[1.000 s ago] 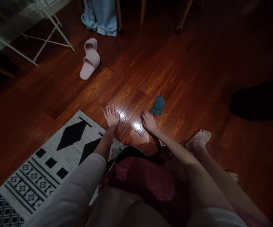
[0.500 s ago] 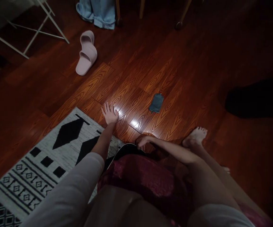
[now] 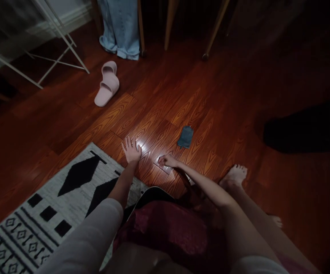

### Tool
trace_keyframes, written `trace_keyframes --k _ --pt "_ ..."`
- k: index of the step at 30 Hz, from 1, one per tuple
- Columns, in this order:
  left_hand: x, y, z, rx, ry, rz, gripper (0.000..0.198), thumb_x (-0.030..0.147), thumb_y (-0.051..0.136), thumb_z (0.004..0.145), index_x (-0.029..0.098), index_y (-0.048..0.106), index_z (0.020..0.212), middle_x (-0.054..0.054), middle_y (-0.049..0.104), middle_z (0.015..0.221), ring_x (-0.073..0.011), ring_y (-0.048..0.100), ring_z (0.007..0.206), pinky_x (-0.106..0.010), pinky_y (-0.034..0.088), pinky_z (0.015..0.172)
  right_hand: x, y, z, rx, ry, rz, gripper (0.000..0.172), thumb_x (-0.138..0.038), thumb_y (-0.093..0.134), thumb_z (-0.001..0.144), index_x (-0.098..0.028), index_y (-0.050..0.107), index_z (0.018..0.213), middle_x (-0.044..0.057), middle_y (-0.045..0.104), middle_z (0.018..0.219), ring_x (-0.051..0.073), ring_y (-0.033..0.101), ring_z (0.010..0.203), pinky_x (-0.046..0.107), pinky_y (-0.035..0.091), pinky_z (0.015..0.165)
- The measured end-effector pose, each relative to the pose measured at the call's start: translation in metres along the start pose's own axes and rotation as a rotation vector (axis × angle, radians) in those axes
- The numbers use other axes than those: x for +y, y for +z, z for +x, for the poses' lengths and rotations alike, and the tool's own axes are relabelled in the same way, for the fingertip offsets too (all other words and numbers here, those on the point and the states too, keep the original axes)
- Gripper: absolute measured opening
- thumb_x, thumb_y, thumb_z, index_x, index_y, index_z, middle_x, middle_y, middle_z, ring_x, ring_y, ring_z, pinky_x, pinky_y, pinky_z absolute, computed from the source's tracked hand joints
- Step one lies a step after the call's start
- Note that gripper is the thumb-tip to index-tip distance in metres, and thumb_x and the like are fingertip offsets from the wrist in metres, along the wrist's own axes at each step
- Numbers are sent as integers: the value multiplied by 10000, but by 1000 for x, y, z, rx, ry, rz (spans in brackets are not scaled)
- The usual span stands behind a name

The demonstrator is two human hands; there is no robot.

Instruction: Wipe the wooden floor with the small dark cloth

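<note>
My left hand [image 3: 131, 149] lies flat on the wooden floor [image 3: 210, 99] with its fingers spread, just past the corner of a patterned rug [image 3: 53, 201]. My right hand [image 3: 167, 161] rests low on the floor with its fingers curled under; whether they hold anything is hidden. A small folded teal cloth [image 3: 185, 136] lies on the floor a little beyond and to the right of my right hand, apart from it. A dark red cushion [image 3: 167, 224] sits under my lap. My bare foot [image 3: 235, 176] shows at the right.
A pink slipper [image 3: 107, 84] lies at the upper left beside a white metal rack [image 3: 53, 49]. Jeans legs [image 3: 121, 26] and wooden chair legs [image 3: 216, 28] stand at the top. A dark shape [image 3: 307, 129] lies on the floor at the right.
My right hand drew back from beside the teal cloth toward my lap, then reached forward again onto the floor. My left hand stayed planted. The view tilted slightly.
</note>
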State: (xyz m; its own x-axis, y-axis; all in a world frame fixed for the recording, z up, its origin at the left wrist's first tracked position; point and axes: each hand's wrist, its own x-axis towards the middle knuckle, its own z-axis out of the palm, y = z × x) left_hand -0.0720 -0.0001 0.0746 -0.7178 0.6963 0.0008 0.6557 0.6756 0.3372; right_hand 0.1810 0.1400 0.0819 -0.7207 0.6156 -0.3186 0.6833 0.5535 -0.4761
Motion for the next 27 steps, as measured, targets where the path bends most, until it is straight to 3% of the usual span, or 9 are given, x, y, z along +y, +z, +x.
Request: trace_keyframes --k 3,5,8,11,16,19,21,24,27 --pt "1 0 -1 21 3 13 636 371 343 981 160 369 1581 -167 268 1730 -278 150 1623 -579 57 1330 0 -20 39 111 25 -21 402 -398 620 1013 -207 598 1366 106 593 1436 283 593 1272 524 521 1074" --pt "2 0 -1 35 7 23 625 361 353 976 138 415 1556 -180 310 1711 -284 185 1615 -570 78 1332 7 -36 53 190 59 -40 438 -302 503 1039 -190 534 1461 151 488 1570 291 450 1450 521 416 1192" --pt "2 0 -1 61 9 36 618 347 356 964 134 453 1536 -182 371 1681 -296 238 1600 -587 129 1325 23 -53 58 276 137 -60 584 -278 399 1015 -121 391 1578 189 293 1699 317 210 1590 540 278 1278" --pt "2 2 0 84 15 51 612 351 356 958 172 469 1532 -163 400 1666 -284 284 1584 -588 182 1314 27 -50 58 308 195 -62 653 -334 343 1008 -148 291 1632 173 240 1722 355 173 1599 615 216 1286" --pt "0 7 1 111 12 80 606 348 328 955 179 506 1509 -145 427 1652 -283 323 1567 -566 208 1310 -6 -19 46 233 67 -53 690 -437 340 982 -364 219 1657 -11 233 1721 325 140 1595 597 200 1304" --pt "-1 10 1 129 22 97 620 340 313 945 141 521 1494 -173 439 1635 -300 356 1551 -577 225 1303 -42 16 21 112 -131 -44 746 -485 454 914 -507 217 1621 -127 307 1662 246 269 1562 504 304 1290" --pt "-1 13 1 147 26 111 620 345 317 938 158 531 1489 -163 453 1628 -300 361 1548 -583 235 1299 -63 46 3 24 -272 -20 786 -501 495 877 -501 230 1617 -126 310 1650 229 317 1542 473 315 1289" --pt "-4 19 3 170 33 136 610 349 329 929 221 544 1485 -122 489 1613 -283 380 1539 -578 273 1286 -80 82 -6 -77 -455 82 821 -482 452 887 -412 149 1648 -77 188 1678 224 223 1567 486 236 1310" --pt "-8 24 6 179 42 162 603 357 345 925 266 542 1488 -95 506 1605 -272 393 1532 -565 294 1280 -71 81 14 -23 -477 64 885 -450 478 815 -539 90 1605 -169 112 1654 199 227 1559 468 264 1291"
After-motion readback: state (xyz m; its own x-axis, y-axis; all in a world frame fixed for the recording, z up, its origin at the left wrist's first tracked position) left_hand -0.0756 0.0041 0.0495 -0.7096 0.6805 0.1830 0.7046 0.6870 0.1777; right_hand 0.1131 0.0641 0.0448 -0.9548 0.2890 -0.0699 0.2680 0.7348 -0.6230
